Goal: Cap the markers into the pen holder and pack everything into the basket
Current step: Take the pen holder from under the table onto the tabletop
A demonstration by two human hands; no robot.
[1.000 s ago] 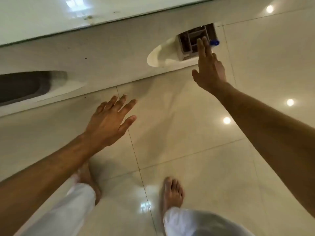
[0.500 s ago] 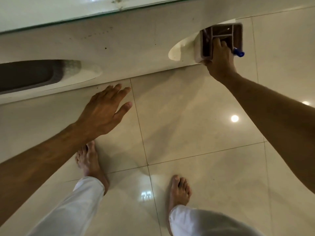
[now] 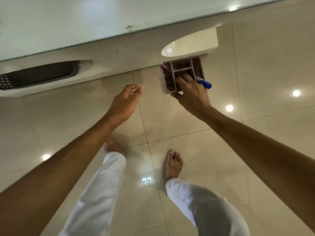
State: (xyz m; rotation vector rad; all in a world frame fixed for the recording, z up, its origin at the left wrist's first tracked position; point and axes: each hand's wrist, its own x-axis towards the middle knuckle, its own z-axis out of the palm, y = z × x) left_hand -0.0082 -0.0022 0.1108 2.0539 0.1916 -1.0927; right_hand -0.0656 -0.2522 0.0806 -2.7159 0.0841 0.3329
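My right hand [image 3: 192, 92] grips a pinkish pen holder [image 3: 179, 72] with several compartments, fingers inside one compartment and thumb under its near wall. A blue-capped marker [image 3: 204, 83] sticks out of the holder's right side, beside my fingers. The holder is held in the air just in front of the white table [image 3: 85, 23], over the floor. My left hand [image 3: 125, 101] hovers to the left of the holder, empty, fingers loosely curled and apart. A dark basket [image 3: 42, 76] shows under the table at the left.
The glass-topped white table fills the upper part of the view, with a pale curved leg or shelf [image 3: 190, 45] behind the holder. Glossy beige floor tiles [image 3: 170, 120] lie below. My bare feet [image 3: 173, 162] and white trousers [image 3: 95, 193] are at the bottom.
My right hand closed on the pen holder and pulled it off the shelf toward me. My left hand moved right, closer to the holder.
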